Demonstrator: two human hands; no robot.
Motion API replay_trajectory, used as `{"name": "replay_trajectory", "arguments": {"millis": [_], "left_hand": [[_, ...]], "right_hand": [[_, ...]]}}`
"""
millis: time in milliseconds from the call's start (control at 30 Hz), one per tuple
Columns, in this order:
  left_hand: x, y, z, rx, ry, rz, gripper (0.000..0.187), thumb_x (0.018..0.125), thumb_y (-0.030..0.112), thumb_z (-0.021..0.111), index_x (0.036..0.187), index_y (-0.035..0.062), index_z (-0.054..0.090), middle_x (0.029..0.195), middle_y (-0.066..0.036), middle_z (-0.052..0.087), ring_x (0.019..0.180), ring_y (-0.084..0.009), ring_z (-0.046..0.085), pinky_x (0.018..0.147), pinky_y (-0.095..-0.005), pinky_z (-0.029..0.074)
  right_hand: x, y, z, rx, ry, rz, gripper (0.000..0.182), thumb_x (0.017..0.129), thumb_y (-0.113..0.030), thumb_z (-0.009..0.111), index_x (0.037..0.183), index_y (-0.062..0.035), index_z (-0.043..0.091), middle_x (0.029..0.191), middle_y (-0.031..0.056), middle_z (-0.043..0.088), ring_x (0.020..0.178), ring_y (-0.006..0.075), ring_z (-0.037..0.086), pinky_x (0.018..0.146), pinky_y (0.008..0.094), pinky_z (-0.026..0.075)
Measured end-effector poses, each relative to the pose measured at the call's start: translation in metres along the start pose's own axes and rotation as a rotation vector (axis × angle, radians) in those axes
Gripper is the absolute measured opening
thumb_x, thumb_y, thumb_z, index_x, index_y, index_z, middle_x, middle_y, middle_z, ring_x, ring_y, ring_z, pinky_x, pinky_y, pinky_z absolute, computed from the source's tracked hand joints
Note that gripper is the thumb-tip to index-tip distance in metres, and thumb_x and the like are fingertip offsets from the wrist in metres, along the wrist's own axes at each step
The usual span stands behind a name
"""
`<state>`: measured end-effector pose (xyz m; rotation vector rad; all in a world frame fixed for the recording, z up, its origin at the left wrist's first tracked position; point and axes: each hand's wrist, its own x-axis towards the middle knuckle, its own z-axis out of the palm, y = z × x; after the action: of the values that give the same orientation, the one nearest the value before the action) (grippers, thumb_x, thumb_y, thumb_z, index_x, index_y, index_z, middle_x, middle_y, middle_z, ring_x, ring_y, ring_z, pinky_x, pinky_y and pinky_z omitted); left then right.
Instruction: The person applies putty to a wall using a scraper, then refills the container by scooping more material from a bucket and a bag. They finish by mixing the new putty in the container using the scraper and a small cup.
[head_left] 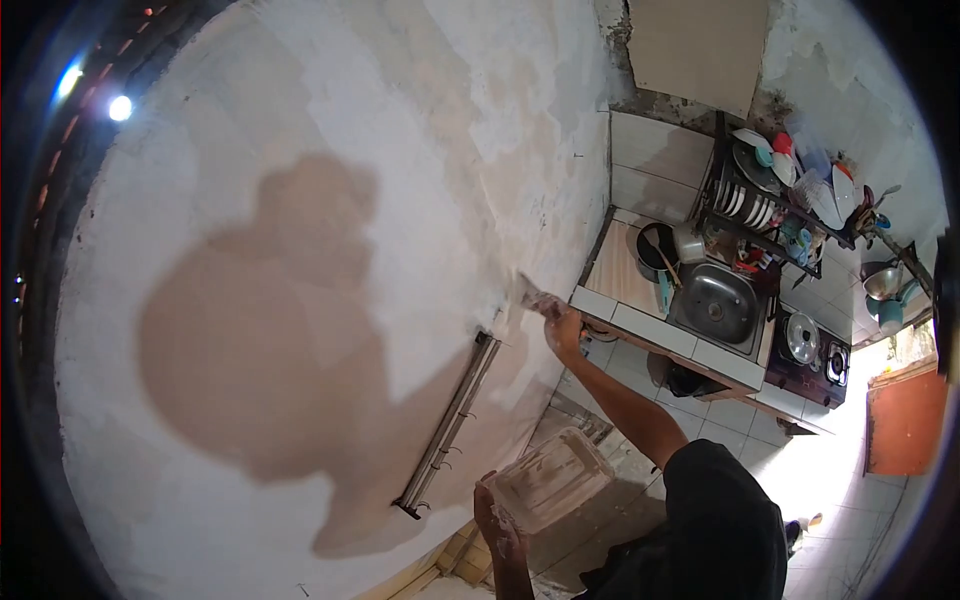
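My right hand [564, 333] is closed around a putty knife [533, 292], whose blade is at the wall [440, 240]. White smears cover the knife and part of that hand. Lower down, my left hand [497, 522] grips the near side of a rectangular plastic tub [602, 458]. Pale paste coats the inside of the tub, and white residue marks the left fingers. Around the knife the wall shows patchy white and beige coating. A metal rail with hooks [450, 425] is fixed to the wall between the two hands.
A tiled counter [650, 330] with a sink [715, 305] stands to the right. Beyond it are a loaded dish rack [745, 205] and a gas stove [815, 350]. A pan [655, 245] sits beside the sink. My shadow falls across the wall.
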<state>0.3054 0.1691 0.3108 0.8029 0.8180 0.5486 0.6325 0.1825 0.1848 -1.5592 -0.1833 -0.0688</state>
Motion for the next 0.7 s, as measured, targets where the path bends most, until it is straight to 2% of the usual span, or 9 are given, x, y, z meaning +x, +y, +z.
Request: {"name": "replay_trajectory", "arguments": {"millis": [33,133,167,367,533,600,633,667,700], "left_hand": [[0.000,-0.001,-0.001,-0.027,-0.022,-0.005,0.049,0.095,0.044,0.045,0.118,0.0012,0.049,0.105,-0.010,0.057,0.100,-0.0217,0.058,0.089,-0.0367,0.048],[-0.003,-0.007,-0.009,0.016,-0.021,0.039,0.050,0.095,0.045,0.043,0.119,0.0007,0.047,0.106,-0.009,0.056,0.101,-0.0197,0.056,0.089,-0.0353,0.047],[-0.006,-0.008,-0.008,0.013,-0.022,0.048,0.050,0.095,0.045,0.043,0.119,0.0007,0.047,0.106,-0.009,0.056,0.101,-0.0197,0.056,0.089,-0.0353,0.047],[-0.006,-0.025,-0.035,0.186,-0.092,0.278,0.052,0.096,0.046,0.042,0.120,0.0009,0.047,0.106,-0.007,0.055,0.101,-0.0171,0.055,0.088,-0.0331,0.047],[-0.020,-0.009,-0.010,0.097,0.000,0.233,0.052,0.096,0.049,0.039,0.115,0.0015,0.047,0.105,-0.006,0.053,0.099,-0.0151,0.055,0.086,-0.0304,0.048],[-0.025,-0.005,-0.009,0.142,-0.035,0.285,0.052,0.096,0.049,0.040,0.115,0.0018,0.047,0.105,-0.005,0.053,0.098,-0.0151,0.056,0.086,-0.0308,0.048],[-0.025,-0.005,-0.011,0.191,-0.066,0.334,0.051,0.096,0.050,0.040,0.115,0.0022,0.047,0.104,-0.005,0.054,0.098,-0.0151,0.056,0.086,-0.0312,0.048],[-0.022,-0.011,-0.016,0.184,-0.071,0.346,0.051,0.096,0.050,0.040,0.115,0.0022,0.047,0.104,-0.005,0.054,0.098,-0.0151,0.056,0.086,-0.0312,0.048],[-0.021,-0.019,-0.020,0.213,-0.058,0.423,0.051,0.096,0.050,0.041,0.114,0.0024,0.047,0.102,-0.005,0.054,0.096,-0.0149,0.057,0.085,-0.0311,0.048]], "right_hand": [[0.007,0.001,0.005,0.046,0.094,0.064,0.021,0.089,-0.001,0.053,0.106,0.0028,0.064,0.089,0.0180,0.069,0.082,0.0228,0.069,0.077,0.0289,0.051],[0.018,0.016,0.021,-0.149,0.044,-0.099,0.023,0.088,0.000,0.052,0.108,0.0003,0.064,0.094,0.0199,0.068,0.086,0.0259,0.069,0.077,0.0304,0.051],[0.012,0.026,0.035,-0.154,0.071,-0.175,0.023,0.086,0.003,0.053,0.104,0.0002,0.066,0.088,0.0190,0.069,0.078,0.0183,0.068,0.069,0.0258,0.050],[-0.013,0.006,-0.001,-0.330,-0.297,-0.160,0.022,0.087,0.003,0.053,0.104,-0.0001,0.066,0.084,0.0168,0.069,0.069,0.0149,0.063,0.068,0.0252,0.049],[0.024,0.029,0.013,0.025,0.046,-0.042,0.008,0.082,0.004,0.050,0.083,0.0053,0.058,0.074,0.0072,0.064,0.067,0.0134,0.057,0.067,0.0280,0.048],[0.037,0.024,0.029,-0.132,0.064,0.017,0.018,0.086,-0.004,0.052,0.098,0.0029,0.063,0.079,0.0149,0.067,0.075,0.0222,0.067,0.070,0.0319,0.051],[0.038,0.010,0.043,0.000,0.011,0.078,0.018,0.084,-0.012,0.055,0.092,0.0006,0.065,0.080,0.0183,0.068,0.076,0.0302,0.068,0.070,0.0350,0.051],[0.040,-0.005,0.059,-0.173,0.069,0.118,0.020,0.085,-0.008,0.051,0.072,0.0035,0.060,0.061,0.0099,0.062,0.060,0.0172,0.061,0.058,0.0328,0.047],[0.042,-0.019,0.071,-0.231,0.084,0.042,0.019,0.085,-0.008,0.052,0.071,0.0029,0.060,0.057,0.0080,0.059,0.057,0.0173,0.060,0.055,0.0330,0.047]]}}
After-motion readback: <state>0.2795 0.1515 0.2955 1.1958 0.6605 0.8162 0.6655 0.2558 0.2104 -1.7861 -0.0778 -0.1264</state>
